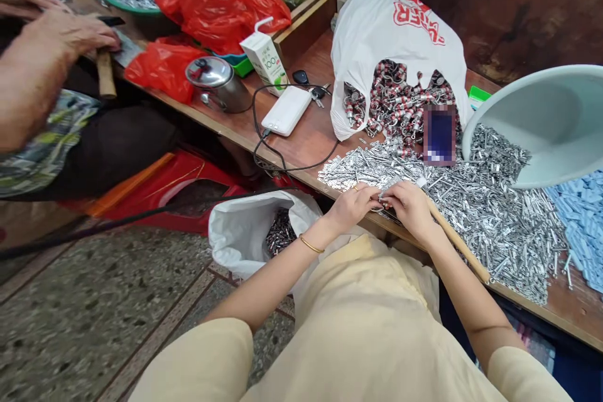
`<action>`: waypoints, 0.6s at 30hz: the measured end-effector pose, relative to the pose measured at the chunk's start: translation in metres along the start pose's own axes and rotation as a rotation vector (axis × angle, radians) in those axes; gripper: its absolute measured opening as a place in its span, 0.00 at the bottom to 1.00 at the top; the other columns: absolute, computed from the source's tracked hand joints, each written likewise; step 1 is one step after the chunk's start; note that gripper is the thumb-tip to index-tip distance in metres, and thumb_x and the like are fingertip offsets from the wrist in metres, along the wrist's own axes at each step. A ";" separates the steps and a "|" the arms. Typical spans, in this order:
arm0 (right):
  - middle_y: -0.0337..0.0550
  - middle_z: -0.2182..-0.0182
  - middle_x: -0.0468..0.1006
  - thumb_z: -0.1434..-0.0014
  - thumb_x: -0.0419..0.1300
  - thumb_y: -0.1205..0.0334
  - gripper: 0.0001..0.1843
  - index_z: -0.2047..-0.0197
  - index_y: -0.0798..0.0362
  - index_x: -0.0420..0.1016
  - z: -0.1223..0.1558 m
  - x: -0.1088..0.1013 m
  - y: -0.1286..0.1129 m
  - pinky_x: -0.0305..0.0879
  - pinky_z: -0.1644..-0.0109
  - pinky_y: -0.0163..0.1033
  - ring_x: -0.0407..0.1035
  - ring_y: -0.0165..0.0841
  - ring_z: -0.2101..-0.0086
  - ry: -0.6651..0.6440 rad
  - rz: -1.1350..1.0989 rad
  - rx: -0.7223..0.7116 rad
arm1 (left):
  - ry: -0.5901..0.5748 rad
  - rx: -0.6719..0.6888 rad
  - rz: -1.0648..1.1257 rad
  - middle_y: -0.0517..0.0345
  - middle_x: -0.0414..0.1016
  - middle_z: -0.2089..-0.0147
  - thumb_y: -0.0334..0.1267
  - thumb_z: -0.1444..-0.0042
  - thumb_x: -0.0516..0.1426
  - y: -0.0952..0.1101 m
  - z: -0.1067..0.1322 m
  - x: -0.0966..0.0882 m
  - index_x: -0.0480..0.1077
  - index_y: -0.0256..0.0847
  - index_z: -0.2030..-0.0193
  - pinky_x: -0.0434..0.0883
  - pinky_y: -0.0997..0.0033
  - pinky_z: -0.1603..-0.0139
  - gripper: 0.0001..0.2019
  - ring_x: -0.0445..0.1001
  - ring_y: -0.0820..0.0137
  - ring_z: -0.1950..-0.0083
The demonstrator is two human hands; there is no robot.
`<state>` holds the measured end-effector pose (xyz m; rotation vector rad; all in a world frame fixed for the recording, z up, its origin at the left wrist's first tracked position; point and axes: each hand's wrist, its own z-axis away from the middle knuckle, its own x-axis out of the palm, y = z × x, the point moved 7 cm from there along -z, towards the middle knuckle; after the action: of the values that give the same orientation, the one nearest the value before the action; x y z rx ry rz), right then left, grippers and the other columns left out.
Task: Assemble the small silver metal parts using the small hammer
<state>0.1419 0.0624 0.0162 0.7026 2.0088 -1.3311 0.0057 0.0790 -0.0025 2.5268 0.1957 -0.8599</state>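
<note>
My left hand point(354, 207) and my right hand point(412, 208) meet at the table's front edge, fingertips pinched close together. Between them is a small metal piece point(384, 202) with a hint of red, mostly covered by the fingers, so its kind is unclear. Just beyond my hands spreads a heap of small silver metal parts point(490, 220). A wooden handle point(459, 245) lies along the edge beside my right forearm. Behind the heap, a white plastic bag point(362, 44) lies open, showing many small red-and-silver metal pieces point(400, 97) with rings.
A tilted pale basin point(541, 119) and blue pieces point(581, 220) are at right. Left stand a power bank point(287, 111) with cable, keys point(318, 93), a drink carton point(264, 59) and a metal cup point(221, 85). A white sack point(240, 232) stands below. Another person's hands point(66, 34) work far left.
</note>
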 end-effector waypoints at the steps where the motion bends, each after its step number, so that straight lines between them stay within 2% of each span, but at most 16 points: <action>1: 0.44 0.69 0.79 0.33 0.56 0.68 0.11 0.66 0.50 0.76 0.000 0.001 0.002 0.66 0.59 0.44 0.70 0.39 0.64 -0.007 -0.009 -0.002 | -0.012 -0.015 0.005 0.54 0.79 0.59 0.40 0.29 0.54 -0.001 0.000 0.001 0.67 0.39 0.48 0.76 0.66 0.58 0.08 0.78 0.67 0.59; 6: 0.45 0.67 0.78 0.31 0.55 0.65 0.12 0.65 0.49 0.76 0.006 -0.002 0.004 0.67 0.56 0.45 0.70 0.39 0.62 -0.037 -0.006 0.029 | -0.039 -0.034 0.063 0.53 0.81 0.61 0.36 0.30 0.55 -0.001 -0.004 -0.002 0.72 0.37 0.52 0.75 0.66 0.58 0.06 0.77 0.67 0.60; 9: 0.48 0.56 0.79 0.32 0.59 0.60 0.05 0.58 0.48 0.76 0.011 -0.008 0.004 0.69 0.48 0.50 0.71 0.43 0.53 0.000 -0.018 0.062 | -0.015 -0.076 0.155 0.54 0.82 0.63 0.34 0.31 0.55 -0.003 -0.005 -0.005 0.75 0.39 0.59 0.75 0.66 0.58 0.07 0.77 0.68 0.61; 11: 0.50 0.50 0.77 0.34 0.61 0.59 0.09 0.51 0.48 0.74 0.016 -0.012 0.005 0.70 0.46 0.51 0.70 0.44 0.49 0.042 -0.060 0.107 | 0.037 -0.156 0.238 0.54 0.82 0.64 0.35 0.32 0.57 -0.007 -0.004 -0.009 0.77 0.39 0.60 0.75 0.65 0.58 0.07 0.78 0.69 0.62; 13: 0.49 0.53 0.78 0.34 0.61 0.60 0.10 0.50 0.48 0.74 0.019 -0.013 0.006 0.72 0.49 0.49 0.73 0.42 0.53 0.041 -0.126 0.140 | 0.086 -0.235 0.310 0.55 0.82 0.65 0.37 0.33 0.59 -0.009 -0.005 -0.012 0.78 0.40 0.60 0.74 0.66 0.59 0.07 0.78 0.69 0.62; 15: 0.46 0.58 0.79 0.33 0.59 0.62 0.07 0.53 0.48 0.76 0.021 -0.015 0.002 0.73 0.52 0.48 0.74 0.40 0.58 0.043 -0.179 0.134 | 0.079 -0.276 0.336 0.55 0.82 0.66 0.37 0.34 0.60 -0.007 -0.008 -0.015 0.79 0.40 0.62 0.73 0.66 0.59 0.07 0.77 0.69 0.63; 18: 0.45 0.59 0.79 0.32 0.58 0.63 0.07 0.55 0.48 0.78 0.020 -0.026 -0.009 0.74 0.52 0.47 0.75 0.39 0.57 0.096 -0.175 0.065 | -0.061 -0.261 0.264 0.55 0.81 0.67 0.35 0.34 0.58 0.003 -0.017 -0.018 0.78 0.39 0.65 0.72 0.66 0.59 0.09 0.76 0.68 0.63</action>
<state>0.1566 0.0378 0.0349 0.6430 2.1531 -1.4950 0.0015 0.0844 0.0212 2.2185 -0.0430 -0.7513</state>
